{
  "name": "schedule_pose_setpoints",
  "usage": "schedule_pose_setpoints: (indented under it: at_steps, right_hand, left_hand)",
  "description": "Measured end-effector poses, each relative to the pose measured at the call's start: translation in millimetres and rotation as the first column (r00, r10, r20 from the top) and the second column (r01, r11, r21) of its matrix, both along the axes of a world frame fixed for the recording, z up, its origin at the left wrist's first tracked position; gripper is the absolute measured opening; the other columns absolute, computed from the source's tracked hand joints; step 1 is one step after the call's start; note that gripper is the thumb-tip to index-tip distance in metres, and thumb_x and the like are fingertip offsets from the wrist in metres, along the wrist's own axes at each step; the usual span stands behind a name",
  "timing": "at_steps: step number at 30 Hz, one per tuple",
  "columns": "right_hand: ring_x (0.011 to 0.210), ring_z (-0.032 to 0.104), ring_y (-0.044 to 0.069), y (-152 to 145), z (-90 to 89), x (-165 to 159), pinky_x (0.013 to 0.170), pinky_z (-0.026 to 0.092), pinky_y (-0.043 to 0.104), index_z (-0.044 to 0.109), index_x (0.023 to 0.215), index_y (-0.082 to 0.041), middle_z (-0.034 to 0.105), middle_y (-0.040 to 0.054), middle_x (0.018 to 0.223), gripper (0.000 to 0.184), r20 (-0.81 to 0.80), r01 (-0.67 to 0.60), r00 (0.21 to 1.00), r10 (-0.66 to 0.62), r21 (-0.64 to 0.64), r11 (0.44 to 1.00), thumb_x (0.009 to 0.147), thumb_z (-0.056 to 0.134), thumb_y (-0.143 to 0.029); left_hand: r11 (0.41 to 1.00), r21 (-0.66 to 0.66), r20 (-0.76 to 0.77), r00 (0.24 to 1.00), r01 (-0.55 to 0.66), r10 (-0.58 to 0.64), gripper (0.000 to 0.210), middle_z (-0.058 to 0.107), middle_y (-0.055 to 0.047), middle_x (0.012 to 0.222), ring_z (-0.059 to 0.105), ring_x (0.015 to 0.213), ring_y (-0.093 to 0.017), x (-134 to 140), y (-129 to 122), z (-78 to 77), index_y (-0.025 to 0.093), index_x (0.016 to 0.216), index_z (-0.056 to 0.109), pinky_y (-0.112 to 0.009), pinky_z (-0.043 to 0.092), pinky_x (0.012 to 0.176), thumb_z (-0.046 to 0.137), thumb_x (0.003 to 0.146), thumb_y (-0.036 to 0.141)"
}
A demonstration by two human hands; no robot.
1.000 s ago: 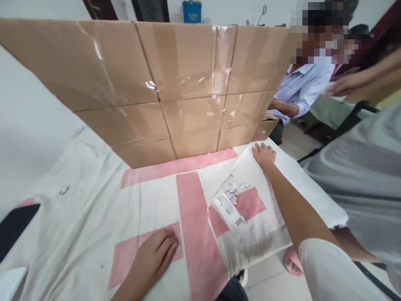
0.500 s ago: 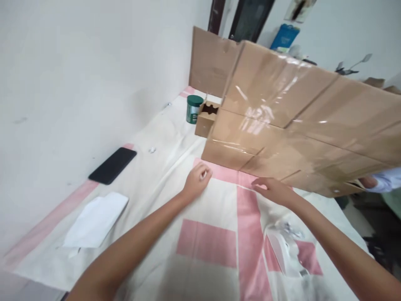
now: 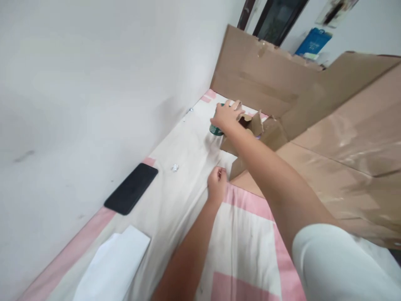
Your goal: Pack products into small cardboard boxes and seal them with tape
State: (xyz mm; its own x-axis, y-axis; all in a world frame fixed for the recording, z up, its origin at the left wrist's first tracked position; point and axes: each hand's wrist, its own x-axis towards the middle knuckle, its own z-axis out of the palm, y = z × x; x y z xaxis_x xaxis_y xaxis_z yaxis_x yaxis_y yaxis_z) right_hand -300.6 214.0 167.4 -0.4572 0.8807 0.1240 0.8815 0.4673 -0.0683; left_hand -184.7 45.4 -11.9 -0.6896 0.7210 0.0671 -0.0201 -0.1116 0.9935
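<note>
My right hand (image 3: 226,115) reaches far forward over a green tub (image 3: 216,129) with its fingers curved around the top. The hand hides the lid and most of the upper side. Nearer to me, my left hand (image 3: 216,182) rests on the sheet, fingers curled closed. What it holds, if anything, is hidden. Just right of that hand is the lower corner of a large cardboard panel (image 3: 338,154). A small open cardboard box (image 3: 229,145) stands beside the tub, partly behind my right forearm.
Along the white wall at left lie a black phone (image 3: 131,188) and a folded white paper (image 3: 112,267). A small crumpled clear piece (image 3: 174,168) is on the pink-and-white sheet (image 3: 250,238). Another cardboard panel (image 3: 250,75) stands upright at the back.
My right hand has moved from the sheet in front of the cardboard forward and left to the tub. My left hand stays closed near the panel's corner. The view has turned left.
</note>
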Motion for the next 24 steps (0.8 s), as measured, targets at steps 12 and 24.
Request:
schedule_pose_setpoints:
  at_steps: [12,24]
  right_hand:
    - [0.147,0.028,0.052,110.1,-29.1,2.5,0.106,0.032,0.080,0.028,0.163,-0.020,0.030,0.0277,0.161,0.110,-0.215,0.263,0.925,-0.313,-0.231,0.937,0.076,0.068,-0.075]
    - [0.136,0.041,0.044,88.1,-29.0,-10.8,0.108,0.042,0.056,0.065,0.138,-0.011,0.053,0.0238,0.140,0.096,-0.287,0.060,0.956,-0.060,-0.009,0.998,0.066,0.080,-0.072]
  left_hand:
    - [0.996,-0.071,0.010,0.999,0.054,-0.053,0.022,0.058,0.001,0.073,0.053,0.070,-0.015,-3.6,9.4,-1.9,0.021,0.077,0.056,-0.027,0.037,0.068,0.050,0.097,0.028]
    - [0.992,0.038,-0.206,0.971,-0.118,0.124,0.019,0.063,-0.002,0.080,0.061,0.077,-0.016,-32.4,3.3,8.3,0.021,0.083,0.059,-0.028,0.049,0.076,0.047,0.097,0.027]
